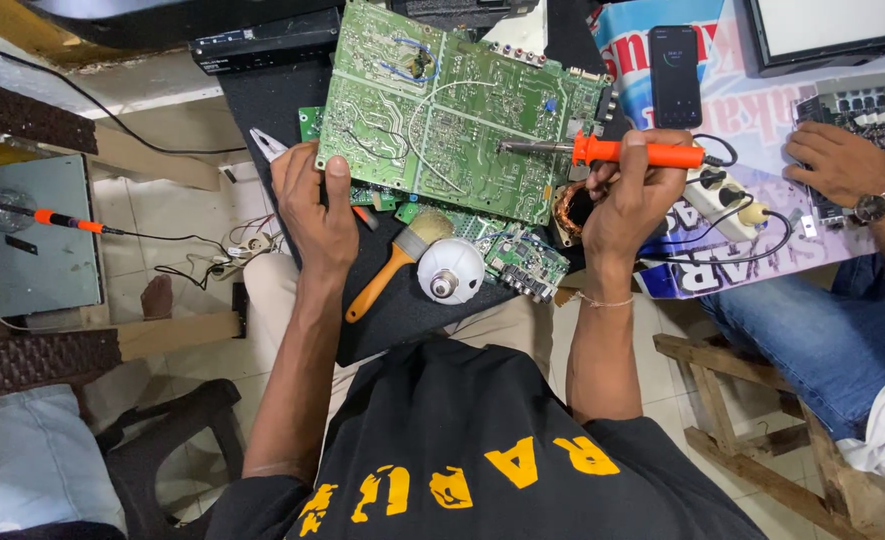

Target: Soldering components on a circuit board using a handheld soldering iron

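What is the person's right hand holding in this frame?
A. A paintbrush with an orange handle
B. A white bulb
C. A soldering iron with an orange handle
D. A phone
C: the right hand grips the orange-handled soldering iron, its metal tip reaching over the green circuit board; the paintbrush, the white bulb and the phone all lie untouched.
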